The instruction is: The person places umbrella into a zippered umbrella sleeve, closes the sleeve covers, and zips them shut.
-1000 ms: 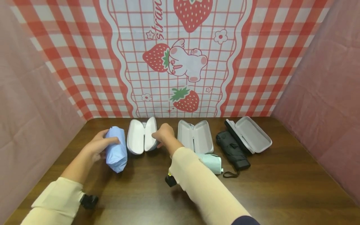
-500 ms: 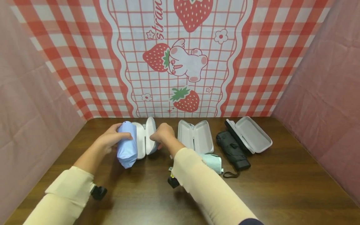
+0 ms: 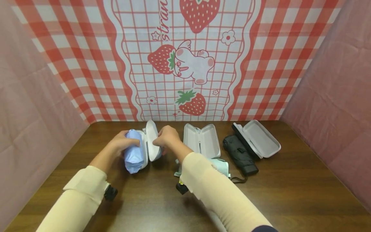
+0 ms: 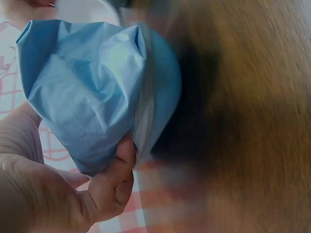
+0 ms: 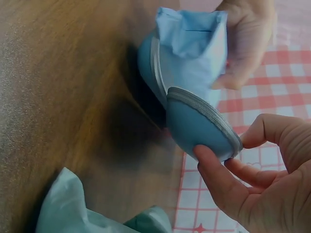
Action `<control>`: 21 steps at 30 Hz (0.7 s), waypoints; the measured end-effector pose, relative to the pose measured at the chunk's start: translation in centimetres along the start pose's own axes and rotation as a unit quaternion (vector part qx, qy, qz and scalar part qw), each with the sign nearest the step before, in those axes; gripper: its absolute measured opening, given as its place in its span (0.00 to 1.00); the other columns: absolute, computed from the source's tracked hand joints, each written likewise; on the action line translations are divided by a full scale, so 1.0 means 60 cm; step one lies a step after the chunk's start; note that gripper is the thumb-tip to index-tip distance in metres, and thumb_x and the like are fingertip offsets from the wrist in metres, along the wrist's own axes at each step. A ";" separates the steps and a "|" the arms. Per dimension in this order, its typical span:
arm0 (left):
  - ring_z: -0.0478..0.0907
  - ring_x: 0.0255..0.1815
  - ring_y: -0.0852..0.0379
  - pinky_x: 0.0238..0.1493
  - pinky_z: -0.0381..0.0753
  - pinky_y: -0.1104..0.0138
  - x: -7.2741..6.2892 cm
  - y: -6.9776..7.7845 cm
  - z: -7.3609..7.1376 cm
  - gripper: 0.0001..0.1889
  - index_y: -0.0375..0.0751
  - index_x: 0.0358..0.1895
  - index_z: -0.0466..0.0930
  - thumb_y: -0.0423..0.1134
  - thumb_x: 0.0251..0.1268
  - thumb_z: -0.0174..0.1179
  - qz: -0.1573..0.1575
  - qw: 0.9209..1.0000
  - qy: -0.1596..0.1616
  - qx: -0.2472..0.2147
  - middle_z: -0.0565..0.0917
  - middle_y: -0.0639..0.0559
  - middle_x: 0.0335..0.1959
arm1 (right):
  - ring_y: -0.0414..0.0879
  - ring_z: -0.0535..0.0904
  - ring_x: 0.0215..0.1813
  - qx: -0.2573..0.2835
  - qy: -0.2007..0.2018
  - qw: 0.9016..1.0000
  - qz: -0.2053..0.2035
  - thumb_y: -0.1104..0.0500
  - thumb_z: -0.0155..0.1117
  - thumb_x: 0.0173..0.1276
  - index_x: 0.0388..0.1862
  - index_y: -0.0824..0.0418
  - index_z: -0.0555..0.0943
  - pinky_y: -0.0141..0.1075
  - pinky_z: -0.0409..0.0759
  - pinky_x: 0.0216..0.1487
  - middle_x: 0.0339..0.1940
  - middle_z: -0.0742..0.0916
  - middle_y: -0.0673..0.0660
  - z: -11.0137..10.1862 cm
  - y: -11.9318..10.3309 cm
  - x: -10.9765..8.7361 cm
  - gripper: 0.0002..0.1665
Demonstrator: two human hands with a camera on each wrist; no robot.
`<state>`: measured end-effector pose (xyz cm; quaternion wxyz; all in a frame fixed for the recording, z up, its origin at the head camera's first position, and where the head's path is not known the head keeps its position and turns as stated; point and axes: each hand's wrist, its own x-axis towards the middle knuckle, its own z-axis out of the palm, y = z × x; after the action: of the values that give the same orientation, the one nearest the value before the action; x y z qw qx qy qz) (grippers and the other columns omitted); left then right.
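My left hand (image 3: 119,143) grips a light blue folded umbrella (image 3: 134,158), thumb over its top. The umbrella lies in the left half of a zippered hard case (image 5: 201,124), blue outside and white inside. Loose fabric bunches at its near end (image 4: 87,77), beside the case's zipper edge in the left wrist view. With thumb and fingers, my right hand (image 3: 167,137) pinches the rim of the case's right half, which stands tilted up. The left hand's fingertips behind the umbrella are mostly hidden in the head view.
A second open case (image 3: 207,140), grey inside, stands right of my right hand. A mint folded umbrella (image 3: 221,166) lies before it, partly behind my right sleeve. Farther right, a black folded umbrella (image 3: 239,154) with a wrist strap leans along another open case (image 3: 262,140).
My left hand has carried the blue umbrella rightward from beside the case into its left half. The right hand keeps its hold, and the right half now stands more upright.
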<state>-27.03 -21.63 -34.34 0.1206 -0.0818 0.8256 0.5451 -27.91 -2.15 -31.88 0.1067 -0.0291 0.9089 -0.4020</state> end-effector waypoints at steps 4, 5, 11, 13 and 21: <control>0.69 0.55 0.36 0.42 0.79 0.41 0.011 -0.009 -0.001 0.51 0.30 0.75 0.42 0.35 0.50 0.64 -0.009 1.000 0.004 0.029 0.60 0.28 0.65 | 0.60 0.85 0.25 0.008 0.001 1.000 -0.010 0.65 0.70 0.53 0.35 0.65 0.81 0.38 0.81 0.18 0.26 0.83 0.60 -0.004 -0.006 -0.005 0.10; 0.69 0.55 0.36 0.41 0.79 0.41 0.013 -0.010 -0.001 0.51 0.30 0.75 0.42 0.35 0.49 0.64 -0.010 0.999 0.005 0.035 0.59 0.28 0.66 | 0.60 0.85 0.26 0.008 0.001 1.000 -0.013 0.66 0.70 0.53 0.37 0.66 0.81 0.37 0.81 0.17 0.28 0.83 0.60 -0.005 -0.007 -0.006 0.12; 0.70 0.54 0.34 0.34 0.81 0.44 0.024 -0.009 -0.002 0.53 0.32 0.75 0.44 0.39 0.47 0.67 -0.004 0.994 0.026 0.104 0.61 0.27 0.65 | 0.59 0.86 0.26 -0.014 -0.002 0.999 -0.031 0.67 0.70 0.53 0.42 0.66 0.80 0.36 0.80 0.16 0.38 0.83 0.64 -0.007 -0.014 -0.013 0.16; 0.72 0.51 0.34 0.30 0.82 0.48 0.026 -0.006 -0.001 0.52 0.32 0.75 0.47 0.41 0.46 0.68 0.006 0.989 0.037 0.144 0.64 0.26 0.62 | 0.59 0.86 0.26 -0.017 -0.004 0.999 -0.034 0.67 0.70 0.53 0.44 0.66 0.80 0.36 0.80 0.16 0.41 0.83 0.65 -0.008 -0.016 -0.014 0.17; 0.76 0.46 0.35 0.22 0.82 0.59 0.026 0.006 0.006 0.49 0.32 0.71 0.58 0.50 0.47 0.73 0.049 0.958 0.058 0.277 0.70 0.24 0.57 | 0.58 0.86 0.25 -0.018 -0.012 0.999 -0.034 0.67 0.69 0.53 0.42 0.66 0.79 0.36 0.81 0.19 0.41 0.82 0.65 -0.008 -0.014 -0.014 0.16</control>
<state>-28.56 -21.14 -34.62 0.0631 -0.0361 0.9528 0.2946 -27.24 -2.24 -30.80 0.1035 -0.0666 0.9130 -0.3889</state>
